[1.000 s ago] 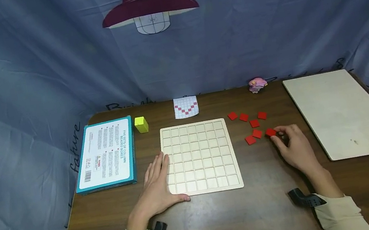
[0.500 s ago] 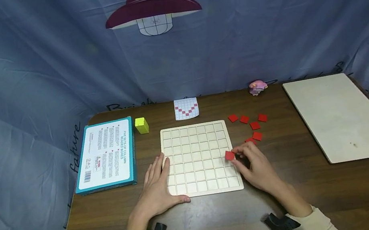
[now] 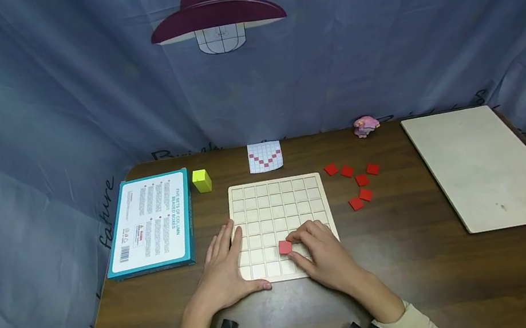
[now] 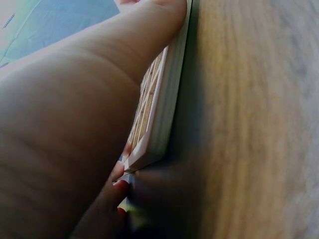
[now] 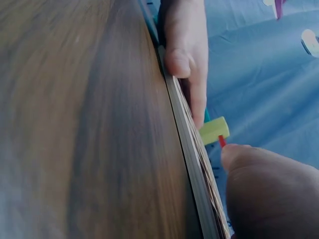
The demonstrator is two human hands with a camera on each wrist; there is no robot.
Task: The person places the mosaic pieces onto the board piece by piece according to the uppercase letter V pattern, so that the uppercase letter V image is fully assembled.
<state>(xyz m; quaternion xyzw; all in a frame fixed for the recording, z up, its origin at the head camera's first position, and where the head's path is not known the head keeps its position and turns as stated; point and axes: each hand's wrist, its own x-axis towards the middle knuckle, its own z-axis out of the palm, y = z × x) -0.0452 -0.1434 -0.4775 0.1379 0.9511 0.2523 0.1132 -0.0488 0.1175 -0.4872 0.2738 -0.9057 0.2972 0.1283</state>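
Note:
A pale wooden grid board [image 3: 274, 187] lies on the table in front of me. My left hand [image 3: 222, 272] rests along its left side with fingers straight, the thumb at the front edge. Over the board's lower middle, my right hand [image 3: 327, 255] pinches a red square tile [image 3: 284, 247] between thumb and fingertips. In the right wrist view that tile [image 5: 222, 141] shows edge-on at the thumb tip, above the board. Several more red tiles [image 3: 362, 180] lie scattered to the right of the board. Behind the board is a small card [image 3: 265, 157] printed with a red V of squares.
At left lies a blue-edged box [image 3: 151, 223] with a yellow-green block [image 3: 201, 180] beside it. A pink figurine [image 3: 366, 126] stands at the back edge. A large white board [image 3: 493, 169] covers the table's right side. A blue curtain [image 3: 353, 44] hangs behind.
My right hand has picked up a red tile from the scattered group and carried it left over the grid board. The left hand has stayed in place.

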